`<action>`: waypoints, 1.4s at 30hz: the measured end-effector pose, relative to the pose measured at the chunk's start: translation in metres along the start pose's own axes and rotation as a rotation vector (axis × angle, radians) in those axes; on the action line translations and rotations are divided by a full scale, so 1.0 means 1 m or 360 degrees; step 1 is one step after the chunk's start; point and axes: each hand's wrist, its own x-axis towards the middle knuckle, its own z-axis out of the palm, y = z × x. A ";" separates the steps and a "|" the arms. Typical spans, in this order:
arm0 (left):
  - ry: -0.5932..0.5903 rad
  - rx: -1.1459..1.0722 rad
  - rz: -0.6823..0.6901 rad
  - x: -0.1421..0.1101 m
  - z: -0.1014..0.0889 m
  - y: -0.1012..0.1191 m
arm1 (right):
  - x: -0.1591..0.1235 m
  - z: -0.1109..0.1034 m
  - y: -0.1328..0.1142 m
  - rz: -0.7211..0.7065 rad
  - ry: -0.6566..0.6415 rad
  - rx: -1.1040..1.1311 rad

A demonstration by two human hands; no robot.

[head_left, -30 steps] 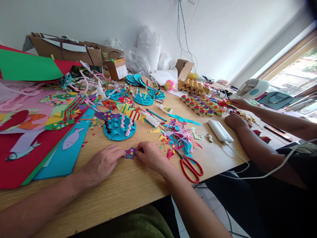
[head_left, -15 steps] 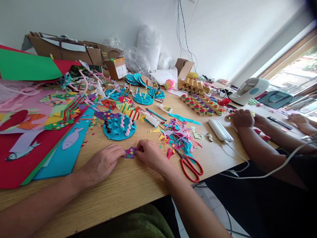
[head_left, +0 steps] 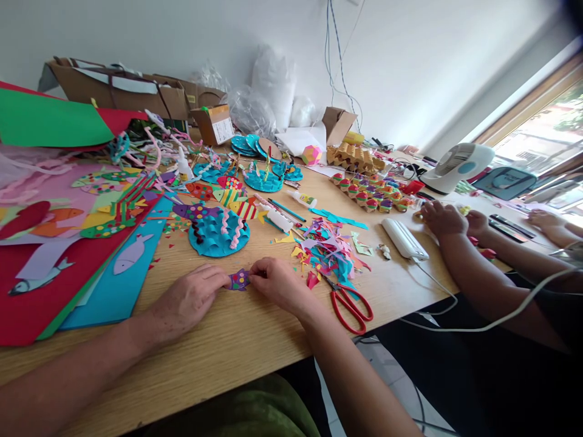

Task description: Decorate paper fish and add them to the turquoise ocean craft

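Observation:
A small purple paper fish [head_left: 238,280] with coloured dots lies on the wooden table between my hands. My left hand [head_left: 194,294] rests on the table, its closed fingertips on the fish's left end. At the other end, the thumb and fingers of my right hand [head_left: 277,282] pinch the fish near its tail. Just beyond stands a blue disc [head_left: 219,235] with curled pink and dark strips and several decorated paper fish [head_left: 243,209] behind it. Red-handled scissors [head_left: 350,306] lie to the right of my right hand.
Coloured paper scraps [head_left: 328,246] are heaped beyond the scissors. Card sheets [head_left: 104,291] cover the left side. A white corded device [head_left: 404,238] lies to the right, near a co-worker's hands [head_left: 444,220]. Painted egg-carton pieces [head_left: 371,193] and a white fan [head_left: 458,167] stand farther back.
My hands and the purple fish stay almost in place, with only a slight shift of my right fingers. The co-worker's hands at the right have moved a little.

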 end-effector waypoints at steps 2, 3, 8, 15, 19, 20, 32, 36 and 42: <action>0.0003 -0.0006 0.0006 0.000 0.000 0.000 | 0.000 0.001 -0.001 0.0002 0.0000 -0.0040; 0.0003 -0.0009 0.0007 0.000 0.000 0.000 | 0.000 0.001 -0.001 0.0004 -0.0002 -0.0045; -0.0011 -0.0025 -0.0023 -0.001 -0.001 0.000 | 0.000 -0.002 0.000 0.0052 -0.0004 0.0092; -0.0014 -0.0025 -0.0026 -0.001 -0.001 0.000 | 0.000 -0.001 -0.002 0.0046 0.0001 0.0063; -0.0020 -0.0033 -0.0049 -0.001 0.000 0.000 | 0.000 0.000 -0.004 0.0004 -0.0017 -0.0037; -0.0022 -0.0039 -0.0054 -0.001 0.000 0.000 | 0.000 0.000 -0.004 -0.0007 -0.0015 -0.0038; -0.0038 -0.0055 -0.0071 0.001 -0.003 0.003 | 0.001 -0.003 -0.003 0.0049 0.0015 0.0025; -0.0045 -0.0051 -0.0074 0.001 -0.003 0.003 | 0.002 0.000 -0.003 -0.0043 -0.0007 -0.0012; -0.0020 -0.0042 -0.0059 0.001 -0.003 0.003 | 0.000 -0.003 -0.003 0.0033 0.0092 0.0101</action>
